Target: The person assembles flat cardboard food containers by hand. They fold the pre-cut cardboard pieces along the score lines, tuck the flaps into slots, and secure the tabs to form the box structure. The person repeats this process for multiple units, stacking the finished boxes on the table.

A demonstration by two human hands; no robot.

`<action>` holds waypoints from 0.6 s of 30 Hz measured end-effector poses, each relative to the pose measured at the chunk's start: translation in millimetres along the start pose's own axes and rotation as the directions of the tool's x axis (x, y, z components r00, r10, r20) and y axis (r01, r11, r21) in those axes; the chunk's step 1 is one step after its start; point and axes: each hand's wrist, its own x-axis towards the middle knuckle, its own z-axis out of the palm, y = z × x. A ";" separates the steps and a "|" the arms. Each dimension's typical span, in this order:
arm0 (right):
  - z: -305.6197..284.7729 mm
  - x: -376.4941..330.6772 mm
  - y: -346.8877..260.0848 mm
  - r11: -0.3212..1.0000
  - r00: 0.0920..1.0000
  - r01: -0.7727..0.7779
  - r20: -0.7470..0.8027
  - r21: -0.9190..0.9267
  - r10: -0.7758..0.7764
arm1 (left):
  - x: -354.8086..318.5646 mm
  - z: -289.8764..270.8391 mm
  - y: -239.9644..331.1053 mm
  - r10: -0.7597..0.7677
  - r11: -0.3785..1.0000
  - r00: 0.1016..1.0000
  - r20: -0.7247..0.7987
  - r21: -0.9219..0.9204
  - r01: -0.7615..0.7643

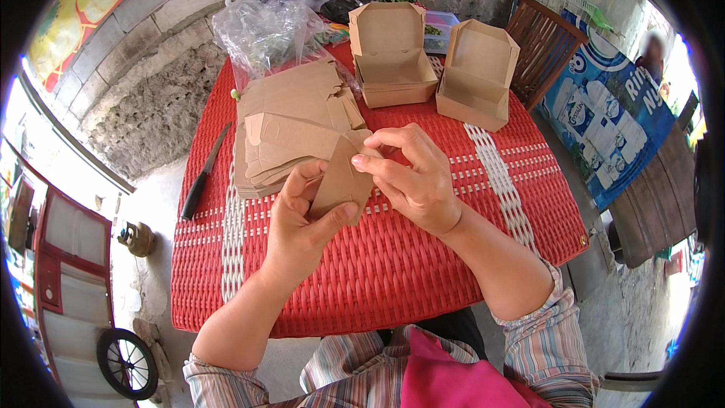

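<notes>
A brown cardboard box (341,185), partly folded and tilted up, is between my hands above the red woven table. My left hand (306,208) grips its lower left side, thumb across the front face. At the upper right corner, the thumb and fingers of my right hand (411,174) pinch a flap. Just beyond my left hand lies a stack of flat cardboard box blanks (291,117). Two folded boxes with raised lids stand farther back: one box (396,75) near the middle and another box (476,98) to its right.
A knife (204,177) with a black handle lies along the table's left side. Behind the stack sits a clear plastic bag (264,30). A clear container (440,30) stands behind the boxes. A wooden chair (540,49) is at the far right edge of the red table (393,279).
</notes>
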 end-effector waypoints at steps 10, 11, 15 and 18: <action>3.2 0.9 -3.0 0.995 0.999 -0.037 0.043 0.096 0.034 | -1.0 1.7 -2.6 0.063 0.997 0.998 -0.011 0.042 -0.063; 5.1 0.2 -2.4 0.997 0.999 -0.032 0.037 0.075 0.030 | -0.5 1.0 -2.4 0.048 0.998 0.999 -0.022 0.042 -0.047; 6.9 -0.6 -3.8 0.997 0.997 -0.063 0.039 0.049 0.061 | 2.5 -4.9 -2.7 0.012 0.999 0.998 -0.053 0.044 -0.010; 7.0 -0.2 -3.4 0.997 0.998 -0.057 0.029 0.050 0.056 | 3.4 -4.6 -4.1 0.019 0.999 0.998 -0.065 0.047 -0.016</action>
